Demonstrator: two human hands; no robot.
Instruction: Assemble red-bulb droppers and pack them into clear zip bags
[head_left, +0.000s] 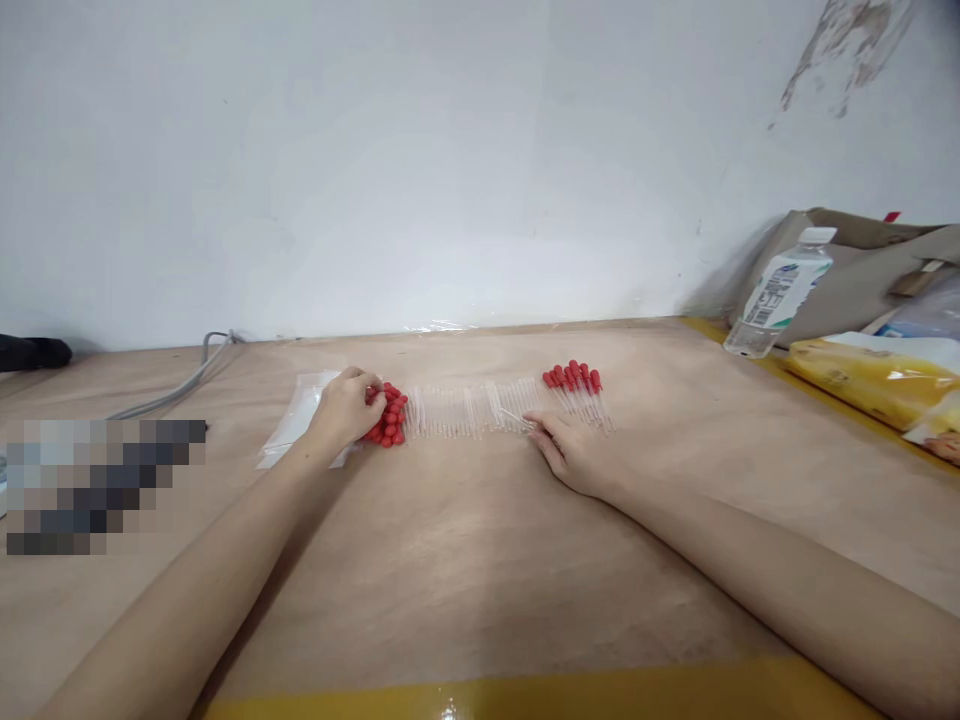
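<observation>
A bundle of clear glass droppers with red rubber bulbs (390, 416) lies on the wooden table (450, 560), their thin tubes (465, 410) pointing right. My left hand (343, 408) is closed around the red bulb end of that bundle. A second, smaller row of red-bulbed droppers (576, 386) lies just right of centre. My right hand (568, 447) rests beside them, its fingers pinched on a single clear tube near the bundle's tips. A clear plastic bag (298, 425) lies under and behind my left hand.
A plastic water bottle (780, 292) leans against a cardboard box (862, 265) at the far right, with yellow packets (870, 378) in front. A grey cable (187, 385) runs along the back left. Yellow tape (525, 695) marks the near table edge.
</observation>
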